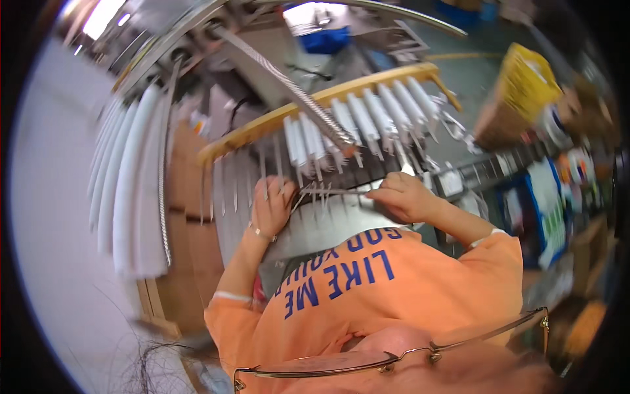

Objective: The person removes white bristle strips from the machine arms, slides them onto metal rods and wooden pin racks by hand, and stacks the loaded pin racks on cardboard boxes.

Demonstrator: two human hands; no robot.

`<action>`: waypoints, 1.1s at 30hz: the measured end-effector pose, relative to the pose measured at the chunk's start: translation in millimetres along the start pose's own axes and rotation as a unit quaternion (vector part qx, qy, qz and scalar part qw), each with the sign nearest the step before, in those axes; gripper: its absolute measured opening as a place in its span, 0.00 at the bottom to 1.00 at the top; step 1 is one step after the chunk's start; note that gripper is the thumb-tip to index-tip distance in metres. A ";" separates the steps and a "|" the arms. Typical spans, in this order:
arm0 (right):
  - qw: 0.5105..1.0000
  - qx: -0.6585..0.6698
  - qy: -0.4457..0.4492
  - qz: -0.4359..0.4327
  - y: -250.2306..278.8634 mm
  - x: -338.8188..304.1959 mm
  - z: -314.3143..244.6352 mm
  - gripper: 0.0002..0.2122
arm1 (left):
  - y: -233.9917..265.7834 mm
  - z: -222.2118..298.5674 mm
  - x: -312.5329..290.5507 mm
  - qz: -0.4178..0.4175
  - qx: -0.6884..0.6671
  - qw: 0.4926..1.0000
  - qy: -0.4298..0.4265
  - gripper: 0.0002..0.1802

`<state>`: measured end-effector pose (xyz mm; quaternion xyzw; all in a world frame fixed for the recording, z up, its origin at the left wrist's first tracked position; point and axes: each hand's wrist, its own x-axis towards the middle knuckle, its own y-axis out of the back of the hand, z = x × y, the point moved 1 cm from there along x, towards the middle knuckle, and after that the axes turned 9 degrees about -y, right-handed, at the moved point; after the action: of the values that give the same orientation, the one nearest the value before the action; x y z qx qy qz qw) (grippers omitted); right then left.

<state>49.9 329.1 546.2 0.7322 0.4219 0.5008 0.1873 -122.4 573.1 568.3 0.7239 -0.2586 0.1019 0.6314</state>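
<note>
A thin grey strip (pixel 335 192) is stretched roughly level between my two hands. My left hand (pixel 270 205), with a light band at its wrist, is closed at the strip's left end. My right hand (pixel 405 197) pinches the other end. Several thin metal prongs (pixel 319 194) hang down around the strip, and blur hides whether they touch it. Just beyond my hands is a tilted wooden bar (pixel 246 136). A row of white tubes (pixel 362 118) hangs from its right half, and bare thin rods (pixel 235 187) hang from its left part. Below lies a shiny metal sheet (pixel 315 236).
A ribbed metal hose (pixel 282 79) slants down over the bar. More long white tubes (pixel 134 177) hang at the left beside a pale wall. A yellow bag (pixel 528 82) in a cardboard box and a blue-and-white package (pixel 546 210) stand at the right.
</note>
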 end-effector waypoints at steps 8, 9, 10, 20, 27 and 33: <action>0.888 0.377 -0.234 0.116 -45.2 -41.0 -128.8 0.06 | 42.4 43.7 9.1 -0.050 -0.268 0.925 -0.265 0.14; 0.889 0.370 -0.238 0.127 -49.7 -43.0 -146.4 0.06 | 48.1 44.8 7.2 -0.047 -0.268 0.914 -0.301 0.14; 0.868 0.389 -0.264 0.160 -48.6 -44.9 -165.7 0.06 | 60.0 45.6 6.2 -0.040 -0.263 0.915 -0.303 0.14; 0.870 0.100 -0.288 0.387 -34.5 -48.5 -272.2 0.07 | 12.8 -22.3 -25.0 0.019 -0.648 0.756 0.092 0.07; 0.910 -0.189 -0.219 0.298 -17.6 -8.7 -282.9 0.10 | -53.6 -77.8 30.9 0.142 -0.804 0.482 0.318 0.06; 0.907 -0.225 -0.237 0.266 2.6 -6.0 -276.1 0.09 | -61.2 -68.9 56.3 0.157 -0.818 0.461 0.305 0.01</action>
<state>-195.9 281.8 662.7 0.8527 0.0309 0.4256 0.3014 -31.7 630.1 554.8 -0.2549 -0.1239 0.1557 0.9463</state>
